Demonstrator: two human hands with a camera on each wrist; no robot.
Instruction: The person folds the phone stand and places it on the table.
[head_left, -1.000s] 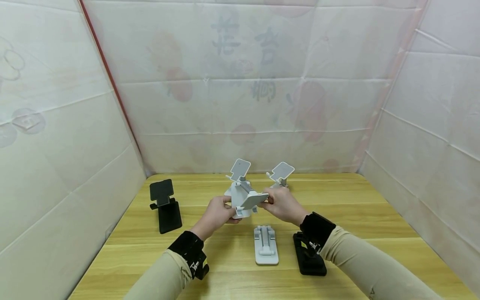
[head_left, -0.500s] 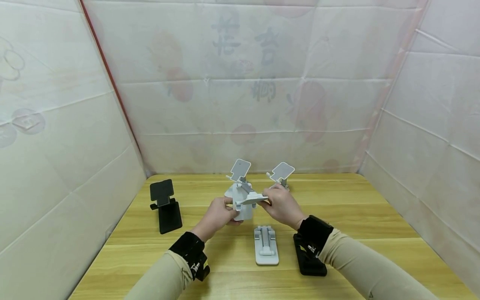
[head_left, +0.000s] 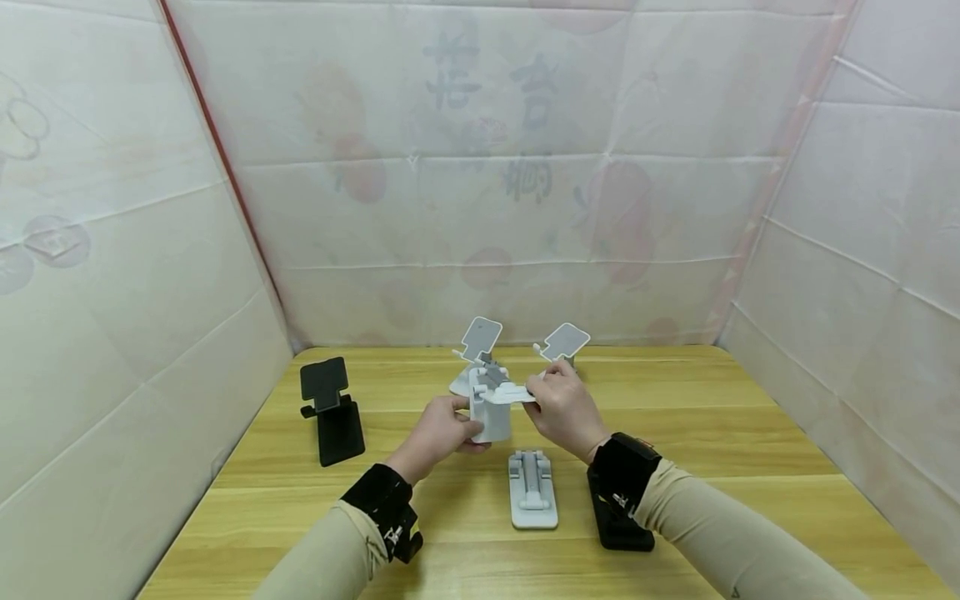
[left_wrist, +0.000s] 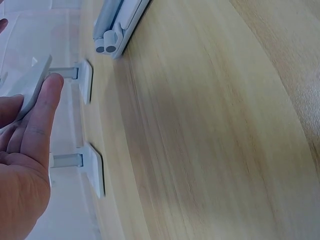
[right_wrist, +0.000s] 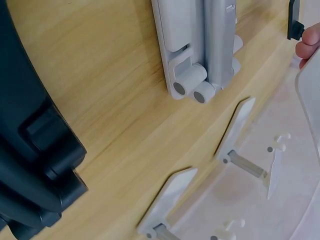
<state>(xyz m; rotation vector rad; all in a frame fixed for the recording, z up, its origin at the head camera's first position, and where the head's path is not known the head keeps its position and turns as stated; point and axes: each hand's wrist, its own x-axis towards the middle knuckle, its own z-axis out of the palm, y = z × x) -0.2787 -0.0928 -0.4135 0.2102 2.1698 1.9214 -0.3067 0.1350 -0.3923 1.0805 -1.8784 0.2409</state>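
Observation:
A white phone stand [head_left: 492,422] is held between both hands above the middle of the table. My left hand [head_left: 444,429] grips its base, thumb on the near face and fingers behind. In the left wrist view, the thumb and fingers of the left hand [left_wrist: 27,165] pinch the edge of the base [left_wrist: 32,82]. The right hand [head_left: 566,410] pinches the right end of the stand's upper plate [head_left: 512,394], which lies nearly level. In the right wrist view, part of the held stand [right_wrist: 311,95] and some left fingertips [right_wrist: 309,46] show at the right edge.
Two unfolded white phone stands [head_left: 482,338] [head_left: 566,341] stand at the back. An unfolded black stand [head_left: 339,429] is at the left. A folded white stand [head_left: 533,500] lies in front, beside a folded black one [head_left: 624,529] partly under the right wrist.
The held stand's plate has tilted from sloping to nearly level, seen almost edge-on, and its base has turned slightly. The right hand has risen a little; the left has shifted slightly right.

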